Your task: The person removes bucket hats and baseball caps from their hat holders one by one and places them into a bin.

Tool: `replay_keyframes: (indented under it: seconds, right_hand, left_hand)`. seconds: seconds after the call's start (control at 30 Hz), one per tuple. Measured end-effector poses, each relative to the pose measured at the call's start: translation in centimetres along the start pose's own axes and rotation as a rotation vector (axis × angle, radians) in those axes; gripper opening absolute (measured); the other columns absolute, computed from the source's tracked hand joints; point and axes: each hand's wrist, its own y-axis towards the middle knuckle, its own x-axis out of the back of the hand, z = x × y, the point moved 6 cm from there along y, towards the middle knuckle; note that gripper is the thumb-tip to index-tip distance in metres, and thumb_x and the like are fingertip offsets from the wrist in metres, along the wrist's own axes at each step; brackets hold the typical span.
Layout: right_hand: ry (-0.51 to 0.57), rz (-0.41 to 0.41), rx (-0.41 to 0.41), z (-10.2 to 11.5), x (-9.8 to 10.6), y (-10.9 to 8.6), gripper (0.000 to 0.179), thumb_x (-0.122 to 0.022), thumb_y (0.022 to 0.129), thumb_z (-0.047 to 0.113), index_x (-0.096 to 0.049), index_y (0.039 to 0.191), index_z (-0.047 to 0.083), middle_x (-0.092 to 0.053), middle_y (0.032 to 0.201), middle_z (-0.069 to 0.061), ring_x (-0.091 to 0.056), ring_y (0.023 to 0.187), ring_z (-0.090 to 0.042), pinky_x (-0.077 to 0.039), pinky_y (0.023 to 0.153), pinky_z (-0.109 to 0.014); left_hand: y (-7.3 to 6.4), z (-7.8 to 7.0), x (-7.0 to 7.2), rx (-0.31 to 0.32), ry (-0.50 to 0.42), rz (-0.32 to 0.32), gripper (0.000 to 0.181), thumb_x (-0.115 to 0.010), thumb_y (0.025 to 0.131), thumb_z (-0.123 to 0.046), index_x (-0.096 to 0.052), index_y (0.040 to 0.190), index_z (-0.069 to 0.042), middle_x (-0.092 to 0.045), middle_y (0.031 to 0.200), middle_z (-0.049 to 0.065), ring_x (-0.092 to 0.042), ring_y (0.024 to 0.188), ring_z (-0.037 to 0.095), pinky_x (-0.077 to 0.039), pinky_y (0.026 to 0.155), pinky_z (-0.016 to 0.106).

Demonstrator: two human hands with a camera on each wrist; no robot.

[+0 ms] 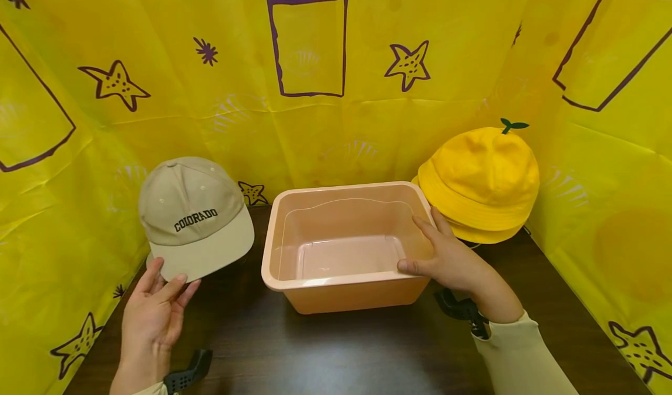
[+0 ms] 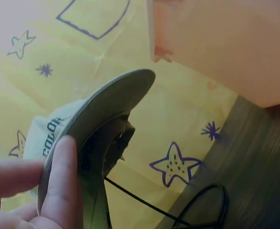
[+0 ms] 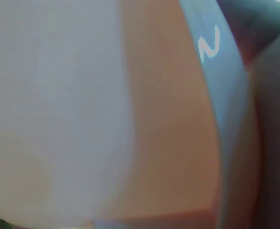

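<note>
My left hand (image 1: 153, 319) pinches the brim edge of a beige baseball cap (image 1: 194, 202) lettered COLORADO, thumb on one face and fingers on the other. The cap is tilted, its front toward me in the head view. From the left wrist view, the underside of the brim (image 2: 113, 102) shows. A pale pink plastic basin (image 1: 336, 281) stands on the table between my hands, with nothing seen inside. My right hand (image 1: 457, 264) grips its right front corner, the thumb at the front rim and fingers across the right side. The right wrist view shows the basin wall (image 3: 173, 119) close up.
At the back right, behind the basin, sits a yellow bucket hat (image 1: 483, 173) with a green sprout on top. Yellow printed cloth (image 1: 310, 126) encloses the back and sides of the dark wooden table (image 1: 336, 354). A black cord (image 2: 221, 200) loops below the cap.
</note>
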Motion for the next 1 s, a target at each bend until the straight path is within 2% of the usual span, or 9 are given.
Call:
replay_keyframes:
  seconds: [0.07,0.13,0.23,0.33,0.4,0.5,0.6,0.87,1.0]
  right_hand:
    - [0.001,0.0,0.001,0.0,0.0,0.0,0.109,-0.073,0.08,0.063,-0.021,0.159,0.008,0.01,0.161,-0.025,-0.024,0.136,-0.057,-0.029,0.104,-0.068]
    - [0.001,-0.001,0.001,0.0,0.0,0.0,0.109,-0.073,0.08,0.063,-0.022,0.159,0.008,0.01,0.161,-0.025,-0.024,0.136,-0.057,-0.029,0.104,-0.068]
    - [-0.002,-0.001,0.004,0.0,0.0,0.0,0.108,-0.073,0.081,0.063,-0.023,0.159,0.008,0.01,0.161,-0.025,-0.024,0.136,-0.057,-0.029,0.104,-0.068]
    - [-0.008,-0.002,0.01,0.0,-0.1,0.0,0.108,-0.073,0.081,0.063,-0.023,0.159,0.007,0.01,0.161,-0.026,-0.025,0.136,-0.057,-0.03,0.104,-0.068]
    - [-0.011,-0.004,0.014,0.0,-0.1,0.0,0.108,-0.073,0.081,0.063,-0.023,0.159,0.007,0.01,0.161,-0.026,-0.026,0.135,-0.057,-0.031,0.103,-0.067]
    - [-0.009,-0.005,0.01,0.0,-0.1,0.0,0.108,-0.073,0.081,0.063,-0.024,0.158,0.006,0.01,0.161,-0.025,-0.027,0.135,-0.057,-0.031,0.103,-0.067]
    - [-0.002,-0.003,0.003,0.0,-0.1,0.0,0.107,-0.073,0.081,0.063,-0.026,0.157,0.003,0.01,0.161,-0.025,-0.028,0.135,-0.056,-0.03,0.104,-0.067]
    - [0.004,-0.012,-0.005,0.1,0.0,0.0,0.112,-0.074,0.08,0.063,-0.023,0.157,0.0,0.01,0.162,-0.023,-0.028,0.135,-0.055,-0.03,0.105,-0.065]
    - [0.031,-0.025,-0.003,0.0,0.1,0.0,0.119,-0.076,0.079,0.061,-0.011,0.159,0.002,0.009,0.162,-0.022,-0.026,0.136,-0.053,-0.027,0.107,-0.065]
  left_hand:
    - [-0.2,0.2,0.0,0.001,-0.039,-0.04,0.075,-0.057,0.089,0.021,-0.036,0.153,-0.013,-0.04,0.129,0.003,-0.064,0.086,0.017,-0.059,0.068,0.034]
    - [-0.4,0.3,-0.2,-0.002,-0.052,-0.031,0.076,-0.056,0.09,0.022,-0.033,0.154,-0.013,-0.037,0.134,0.006,-0.063,0.085,0.018,-0.059,0.068,0.034]
    - [-0.9,0.5,-0.8,-0.015,0.011,0.026,0.087,-0.05,0.093,0.021,-0.015,0.161,-0.021,-0.009,0.162,-0.004,-0.061,0.1,0.015,-0.058,0.074,0.035]
    - [-1.2,0.7,-1.2,-0.027,0.046,0.031,0.093,-0.047,0.094,0.021,-0.007,0.161,-0.028,0.005,0.161,-0.02,-0.05,0.115,0.013,-0.057,0.078,0.037]
    - [-1.2,0.8,-1.3,-0.032,0.022,-0.002,0.091,-0.047,0.093,0.021,-0.01,0.161,-0.027,0.002,0.162,-0.018,-0.046,0.118,0.014,-0.058,0.077,0.037]
    - [-1.2,1.0,-1.3,-0.037,-0.061,-0.067,0.087,-0.049,0.092,0.022,-0.02,0.16,-0.021,-0.016,0.161,-0.003,-0.048,0.118,0.016,-0.058,0.073,0.036]
    - [-1.4,1.1,-1.3,-0.065,-0.089,-0.09,0.084,-0.052,0.091,0.021,-0.023,0.16,-0.018,-0.018,0.159,0.002,-0.055,0.111,0.017,-0.059,0.07,0.037]
    - [-1.8,0.8,-2.3,-0.167,-0.054,-0.075,0.092,-0.054,0.089,0.023,-0.017,0.161,-0.02,-0.005,0.161,-0.007,-0.05,0.114,0.021,-0.059,0.07,0.038]
    - [-1.8,0.3,-2.2,-0.174,-0.133,-0.111,0.09,-0.055,0.087,0.025,-0.025,0.159,-0.019,-0.015,0.159,-0.004,-0.058,0.093,0.021,-0.059,0.065,0.04]
